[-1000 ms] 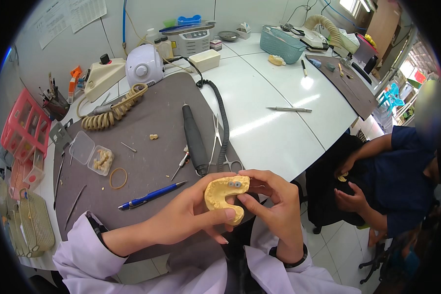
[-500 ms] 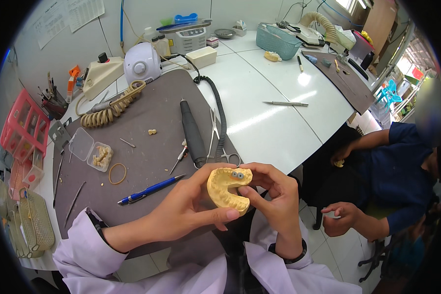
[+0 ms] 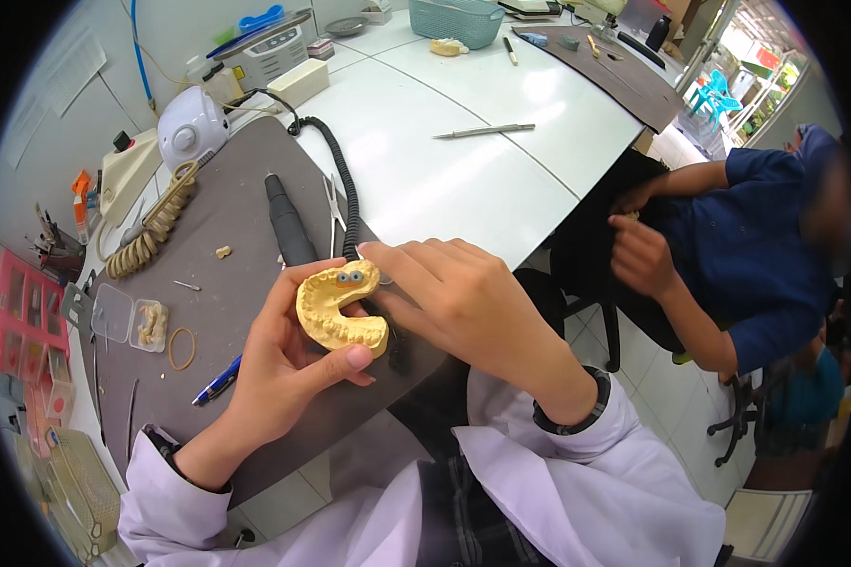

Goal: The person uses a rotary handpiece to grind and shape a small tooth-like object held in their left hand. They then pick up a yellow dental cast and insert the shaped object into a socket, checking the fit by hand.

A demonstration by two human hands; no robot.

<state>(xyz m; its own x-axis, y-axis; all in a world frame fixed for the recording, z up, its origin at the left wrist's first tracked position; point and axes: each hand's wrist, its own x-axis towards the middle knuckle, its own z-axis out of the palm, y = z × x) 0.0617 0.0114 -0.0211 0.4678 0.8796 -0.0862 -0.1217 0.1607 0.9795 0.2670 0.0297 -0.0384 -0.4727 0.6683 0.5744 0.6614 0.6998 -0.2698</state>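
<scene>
White worktop [image 3: 463, 180] offers open passage ahead; only a metal instrument [image 3: 484, 130] lies there. Black handpiece [image 3: 288, 222], coiled cable [image 3: 342, 189] and scissors [image 3: 334, 200] obstruct the grey mat [image 3: 227, 208].

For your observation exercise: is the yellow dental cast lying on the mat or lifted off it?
Lifted off. The left hand holds the yellow dental cast above the grey mat, teeth side up, while the right hand touches its edge.

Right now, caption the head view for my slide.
Left hand holds a yellow dental cast; right hand fingers touch it.
</scene>
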